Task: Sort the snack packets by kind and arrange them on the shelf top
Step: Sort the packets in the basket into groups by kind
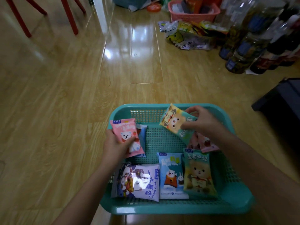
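A teal plastic basket [240, 203] stands on the wooden floor in front of me. My left hand [113, 145] grips a pink bear packet [125, 132], with a blue packet [142, 135] stacked behind it. My right hand [201, 120] pinches a green-and-yellow bear packet [173, 122] above the basket's far right. Lying in the basket are a lilac packet [139, 181], a light blue packet [171, 172], a second green bear packet [198, 172] and a pink packet [206, 143] under my right forearm.
Red chair legs [69, 15] stand at the far left. A pink basket [193, 12], a plastic bag of snacks [183, 38] and several bottles [243, 51] crowd the far right floor. A dark low piece of furniture [280, 101] sits to the right.
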Motion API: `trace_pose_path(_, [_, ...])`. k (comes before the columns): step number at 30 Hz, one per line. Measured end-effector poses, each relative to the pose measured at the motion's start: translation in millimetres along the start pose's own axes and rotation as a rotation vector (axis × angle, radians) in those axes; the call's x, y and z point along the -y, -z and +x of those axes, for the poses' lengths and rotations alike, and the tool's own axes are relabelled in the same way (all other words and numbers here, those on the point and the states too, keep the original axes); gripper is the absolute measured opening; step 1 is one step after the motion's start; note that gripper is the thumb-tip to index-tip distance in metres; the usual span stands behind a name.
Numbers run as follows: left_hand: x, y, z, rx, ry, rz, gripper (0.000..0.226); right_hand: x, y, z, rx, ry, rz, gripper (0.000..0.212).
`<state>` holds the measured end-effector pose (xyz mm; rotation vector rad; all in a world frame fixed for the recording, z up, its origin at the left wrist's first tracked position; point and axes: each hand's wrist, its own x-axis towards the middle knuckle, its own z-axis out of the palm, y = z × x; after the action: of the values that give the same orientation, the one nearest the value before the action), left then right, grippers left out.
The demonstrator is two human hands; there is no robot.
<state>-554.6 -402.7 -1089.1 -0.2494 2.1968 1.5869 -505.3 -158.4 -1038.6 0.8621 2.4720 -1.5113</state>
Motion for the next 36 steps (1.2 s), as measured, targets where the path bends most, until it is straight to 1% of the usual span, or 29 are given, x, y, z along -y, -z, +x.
trace_pose_path(5, [-7, 10, -12, 0.059, 0.005, -0.123, 0.040, -8, 38, -25, 0.028, -0.012, 0.165, 0.044])
trace_pose_path(8, [-9, 10, -19, 0.106, 0.019, -0.145, 0.034, -14, 48, -41, 0.006, -0.014, 0.319, 0.030])
trace_pose_path(10, [-9, 7, -24, 0.127, 0.023, -0.156, 0.023, -23, 51, -47, -0.013, 0.034, 0.304, 0.019])
trace_pose_path(12, [-10, 2, -30, 0.152, 0.025, -0.175, 0.015, -32, 51, -53, 0.022, 0.055, 0.252, 0.014])
trace_pose_path(14, [-10, -3, -35, 0.185, 0.026, -0.183, 0.014, -45, 48, -52, 0.114, 0.034, 0.143, 0.010])
trace_pose_path(17, [-10, -9, -39, 0.242, 0.045, -0.209, 0.017, -62, 41, -47, 0.306, -0.010, -0.058, 0.007])
trace_pose_path(19, [-11, -13, -41, 0.273, 0.059, -0.207, 0.022, -70, 32, -41, 0.376, -0.024, -0.143, 0.004])
trace_pose_path(21, [-12, -16, -43, 0.289, 0.059, -0.205, 0.026, -73, 22, -37, 0.323, 0.028, -0.187, 0.003])
trace_pose_path(24, [-14, -19, -45, 0.305, 0.055, -0.192, 0.024, -79, 8, -40, 0.156, 0.151, -0.197, 0.010])
trace_pose_path(27, [-12, -22, -47, 0.296, 0.081, -0.184, 0.017, -87, 4, -50, 0.048, 0.280, -0.324, 0.016])
trace_pose_path(29, [-10, -24, -47, 0.291, 0.088, -0.175, 0.017, -94, 3, -58, -0.021, 0.377, -0.409, 0.022])
trace_pose_path(30, [-9, -26, -47, 0.298, 0.087, -0.170, 0.019, -95, 1, -62, -0.032, 0.403, -0.427, 0.023])
trace_pose_path(33, [-14, -34, -47, 0.338, 0.068, -0.175, 0.021, -98, -7, -71, 0.009, 0.401, -0.435, 0.024])
trace_pose_path(36, [-27, -55, -45, 0.401, 0.049, -0.203, 0.019, -99, -3, -70, 0.040, 0.388, -0.409, 0.032])
